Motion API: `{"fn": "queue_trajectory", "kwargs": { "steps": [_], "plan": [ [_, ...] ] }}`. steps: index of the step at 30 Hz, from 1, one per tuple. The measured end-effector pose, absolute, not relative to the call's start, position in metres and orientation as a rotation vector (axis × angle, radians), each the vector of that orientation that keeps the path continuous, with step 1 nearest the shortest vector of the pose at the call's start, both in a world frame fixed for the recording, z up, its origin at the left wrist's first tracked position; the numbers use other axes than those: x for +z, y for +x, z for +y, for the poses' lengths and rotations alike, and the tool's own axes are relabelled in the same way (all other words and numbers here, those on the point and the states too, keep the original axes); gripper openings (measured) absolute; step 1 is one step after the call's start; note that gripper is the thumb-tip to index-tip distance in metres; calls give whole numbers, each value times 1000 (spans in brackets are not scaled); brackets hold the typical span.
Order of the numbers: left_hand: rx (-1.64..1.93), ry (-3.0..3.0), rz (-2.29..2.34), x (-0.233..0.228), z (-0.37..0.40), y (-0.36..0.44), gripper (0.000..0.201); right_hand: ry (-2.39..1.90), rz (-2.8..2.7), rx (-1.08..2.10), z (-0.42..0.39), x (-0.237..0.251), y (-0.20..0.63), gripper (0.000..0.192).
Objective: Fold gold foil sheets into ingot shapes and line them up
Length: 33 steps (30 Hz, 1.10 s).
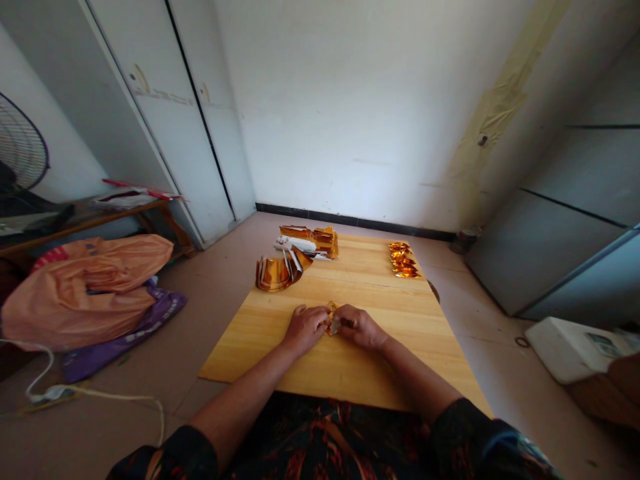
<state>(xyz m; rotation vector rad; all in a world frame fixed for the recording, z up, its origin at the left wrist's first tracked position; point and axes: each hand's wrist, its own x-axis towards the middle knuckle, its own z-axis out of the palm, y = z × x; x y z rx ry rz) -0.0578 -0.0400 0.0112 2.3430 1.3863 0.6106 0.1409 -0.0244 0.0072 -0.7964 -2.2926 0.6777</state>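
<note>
Both hands meet over the front middle of a wooden table [380, 287]. Between them is a small piece of gold foil paper [331, 329], with part of a pale side showing. My left hand [309, 328] pinches its left side. Fingers curled, my right hand [363, 327] grips its right side. Beyond the left hand stand curved gold foil sheets [275, 272] with white backs. Behind those lie more gold foil sheets [327, 240] and a white roll-shaped bundle [299, 244]. Several folded shiny gold foil pieces [403, 260] sit in a row at the far right.
On the left are a fan [23, 143], a low wooden bench [165, 207], an orange plastic bag [90, 287] and a white cord [115, 395] on the floor. A grey cabinet [560, 200] and a white box [570, 350] stand at the right. A wall [350, 120] rises behind the table.
</note>
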Motion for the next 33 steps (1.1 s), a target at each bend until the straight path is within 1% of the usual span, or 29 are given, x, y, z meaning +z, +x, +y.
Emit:
{"fn": "queue_trajectory", "kwargs": {
  "steps": [3,5,11,16,25,33],
  "plan": [
    [605,2345,1377,10,-40,-58,14,-753,-2247,668,-20,-4,145,23],
    [602,2343,1382,10,-40,-58,11,-729,-2263,625,-17,-10,150,25],
    [601,2346,1388,9,-41,-58,5,-789,-2312,626,-14,-9,156,12],
    [611,2337,1400,9,-41,-58,4,-872,-2326,679,-16,0,150,11],
    [594,2326,1378,10,-40,-60,6,-1333,-2381,554,-18,10,129,3],
    [599,2317,1366,8,-39,-59,7,-1409,-2382,586,-20,16,125,6]
  ]
}}
